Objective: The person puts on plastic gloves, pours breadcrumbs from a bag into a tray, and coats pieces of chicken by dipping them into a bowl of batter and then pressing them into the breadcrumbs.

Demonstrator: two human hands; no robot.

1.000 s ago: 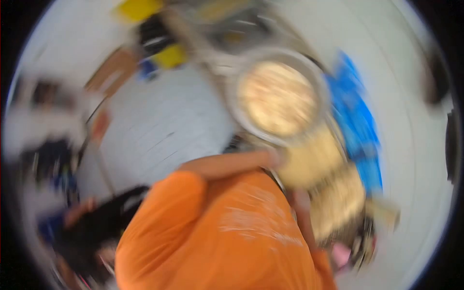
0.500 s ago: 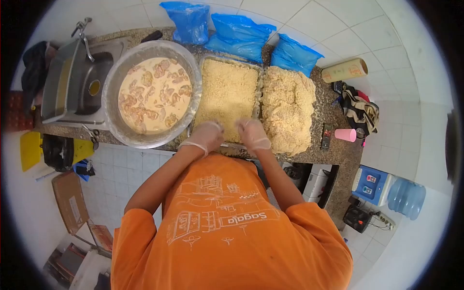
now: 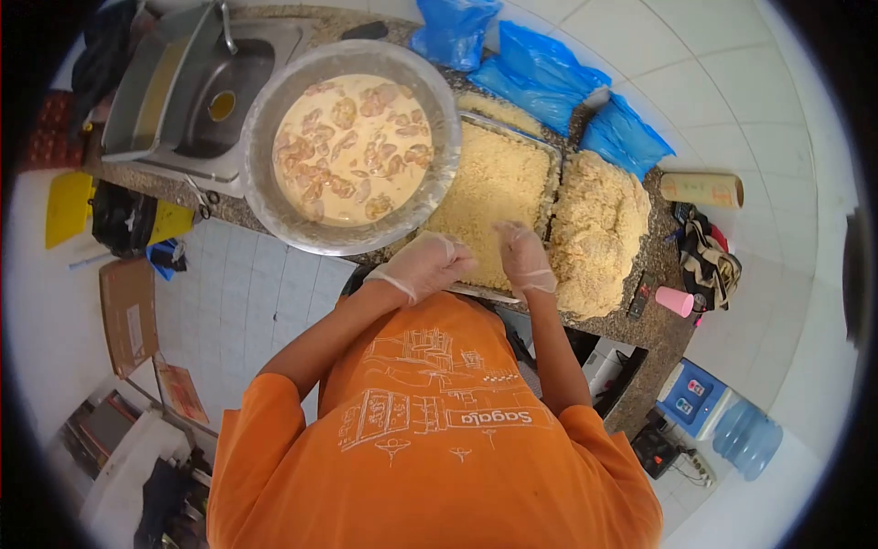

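Note:
My left hand [image 3: 428,265], in a clear plastic glove, is over the near left corner of a metal tray [image 3: 485,294] of pale breadcrumbs [image 3: 498,174]. Its fingers are curled closed. Above the tray's near right part, my right hand [image 3: 527,259] is gloved the same way, with its fingers drawn together. Whatever either hand holds, if anything, is hidden. Left of the tray stands a large metal bowl [image 3: 261,146] of raw meat pieces [image 3: 375,156] in creamy batter. To the right, crumb-coated pieces [image 3: 599,238] lie heaped.
Blue plastic bags [image 3: 540,78] line the wall behind the tray. A sink [image 3: 233,101] lies left of the bowl, with scissors [image 3: 203,197] at the counter edge. On the right are a pink cup [image 3: 674,302], a remote control [image 3: 642,296] and a plastic wrap roll [image 3: 702,189].
The camera view has turned, so the counter things appear farther right. My hands have moved a little apart, the left shifting toward the bowl side of the tray.

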